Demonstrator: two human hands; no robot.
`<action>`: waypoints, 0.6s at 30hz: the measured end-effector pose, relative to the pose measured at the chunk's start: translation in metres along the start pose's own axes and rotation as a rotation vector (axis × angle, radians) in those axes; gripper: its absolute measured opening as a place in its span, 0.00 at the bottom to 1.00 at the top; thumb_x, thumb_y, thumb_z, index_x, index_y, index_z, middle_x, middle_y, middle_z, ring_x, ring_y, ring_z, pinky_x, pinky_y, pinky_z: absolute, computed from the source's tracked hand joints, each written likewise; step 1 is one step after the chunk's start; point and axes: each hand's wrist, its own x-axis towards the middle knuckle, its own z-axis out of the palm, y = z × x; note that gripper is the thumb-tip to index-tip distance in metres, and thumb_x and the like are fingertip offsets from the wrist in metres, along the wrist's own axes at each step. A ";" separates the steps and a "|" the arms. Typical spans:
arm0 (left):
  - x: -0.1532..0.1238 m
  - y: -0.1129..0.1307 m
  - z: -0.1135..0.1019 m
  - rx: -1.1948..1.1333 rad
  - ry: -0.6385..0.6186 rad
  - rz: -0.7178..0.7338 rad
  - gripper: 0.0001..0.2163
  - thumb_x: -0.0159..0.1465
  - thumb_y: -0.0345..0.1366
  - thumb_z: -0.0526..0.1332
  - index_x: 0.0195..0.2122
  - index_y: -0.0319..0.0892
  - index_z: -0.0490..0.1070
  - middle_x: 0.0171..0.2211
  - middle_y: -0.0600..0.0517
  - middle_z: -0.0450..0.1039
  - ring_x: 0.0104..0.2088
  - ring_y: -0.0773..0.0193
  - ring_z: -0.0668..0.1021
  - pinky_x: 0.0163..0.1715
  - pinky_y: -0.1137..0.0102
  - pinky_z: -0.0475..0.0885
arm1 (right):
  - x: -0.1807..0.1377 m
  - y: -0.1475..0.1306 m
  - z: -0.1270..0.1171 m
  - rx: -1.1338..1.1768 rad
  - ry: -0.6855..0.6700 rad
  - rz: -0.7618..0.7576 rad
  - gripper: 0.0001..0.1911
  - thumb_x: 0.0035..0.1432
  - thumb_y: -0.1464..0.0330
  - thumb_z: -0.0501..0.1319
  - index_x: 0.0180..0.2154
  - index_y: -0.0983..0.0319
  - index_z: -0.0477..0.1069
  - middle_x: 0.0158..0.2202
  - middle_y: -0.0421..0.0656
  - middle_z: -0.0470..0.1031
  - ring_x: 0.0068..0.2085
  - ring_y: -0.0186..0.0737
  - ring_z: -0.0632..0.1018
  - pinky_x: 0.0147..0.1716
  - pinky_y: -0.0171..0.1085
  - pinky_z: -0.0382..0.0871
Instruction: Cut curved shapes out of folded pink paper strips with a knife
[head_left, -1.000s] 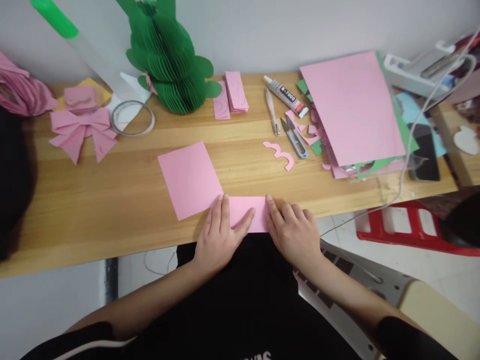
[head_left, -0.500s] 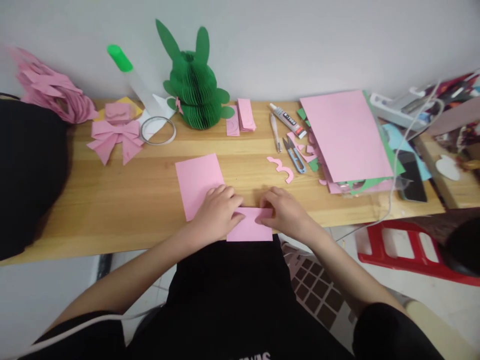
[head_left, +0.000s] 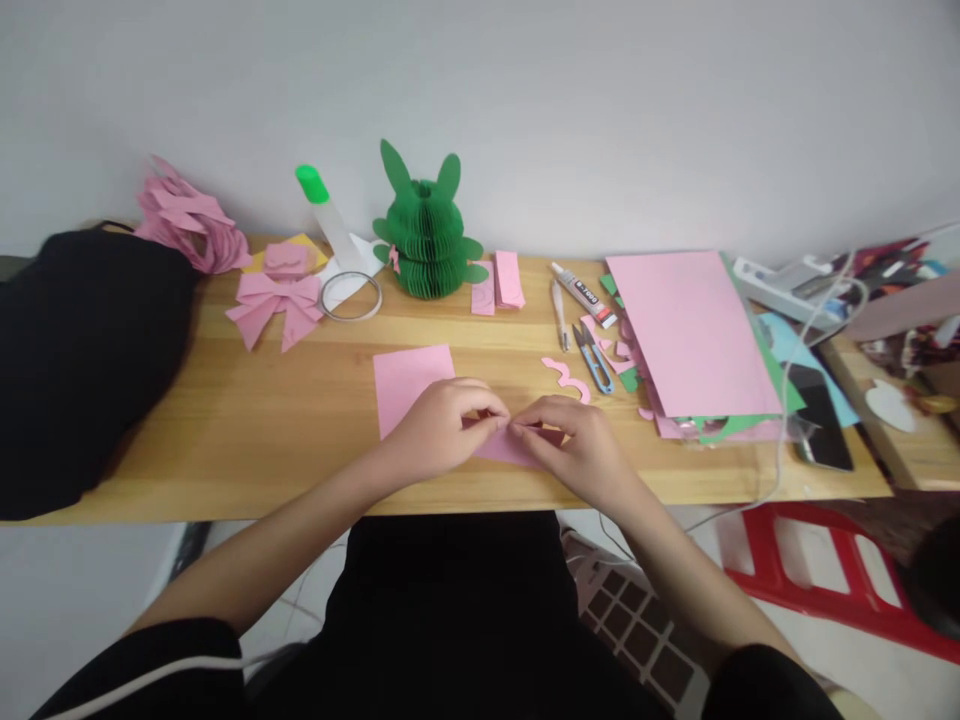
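Near the front of the table, a small piece of pink paper (head_left: 513,449) is pinched at its far edge by both hands. My left hand (head_left: 456,420) is closed, thumb against fingertips. Fingertip to fingertip with it, my right hand (head_left: 571,440) pinches the same edge. The hands hide part of this paper. A larger pink sheet (head_left: 409,385) lies flat beyond my left wrist, partly covered by that hand. Just past my right hand lies a wavy pink paper cutout (head_left: 566,380).
Blue thread snips (head_left: 596,362), a white pen (head_left: 560,315) and a glue tube (head_left: 585,295) lie right of centre. A green honeycomb paper rabbit (head_left: 427,240), pink bow (head_left: 277,303) and tape roll (head_left: 351,297) stand behind. Stacked pink sheets (head_left: 694,335) and a phone (head_left: 821,420) are right.
Both hands have come together at the middle of the small paper's far edge, which they now pinch. The camera view has shifted, so the table sits lower in the picture.
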 end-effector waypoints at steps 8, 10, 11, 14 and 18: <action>0.006 0.010 -0.023 0.146 0.087 0.226 0.06 0.66 0.27 0.59 0.33 0.40 0.74 0.31 0.52 0.77 0.33 0.63 0.76 0.37 0.68 0.70 | 0.019 -0.018 -0.013 -0.085 0.082 -0.137 0.09 0.61 0.73 0.60 0.31 0.60 0.77 0.28 0.42 0.81 0.28 0.36 0.77 0.34 0.37 0.71; 0.006 0.012 -0.027 0.159 0.081 0.246 0.06 0.67 0.27 0.58 0.33 0.40 0.72 0.31 0.53 0.76 0.33 0.64 0.76 0.38 0.68 0.71 | 0.021 -0.021 -0.014 -0.118 0.098 -0.160 0.09 0.62 0.73 0.60 0.30 0.60 0.77 0.28 0.41 0.81 0.28 0.37 0.78 0.38 0.40 0.72; 0.005 0.013 -0.029 0.167 0.077 0.255 0.06 0.67 0.28 0.57 0.34 0.41 0.71 0.31 0.53 0.75 0.33 0.64 0.76 0.39 0.68 0.71 | 0.022 -0.022 -0.014 -0.130 0.103 -0.168 0.09 0.62 0.72 0.60 0.30 0.60 0.77 0.28 0.41 0.81 0.29 0.37 0.78 0.39 0.41 0.72; 0.003 0.014 -0.035 0.211 0.074 0.279 0.06 0.67 0.27 0.56 0.34 0.40 0.70 0.30 0.53 0.74 0.33 0.65 0.75 0.36 0.70 0.70 | 0.025 -0.026 -0.016 -0.134 0.096 -0.180 0.09 0.62 0.71 0.60 0.30 0.60 0.77 0.28 0.42 0.81 0.30 0.38 0.78 0.38 0.41 0.72; -0.005 0.010 -0.051 0.285 0.069 0.278 0.08 0.68 0.28 0.54 0.33 0.40 0.70 0.30 0.52 0.74 0.33 0.65 0.75 0.35 0.70 0.70 | 0.025 -0.026 -0.019 -0.106 0.093 -0.208 0.09 0.62 0.72 0.61 0.29 0.60 0.77 0.28 0.41 0.81 0.30 0.38 0.78 0.35 0.39 0.72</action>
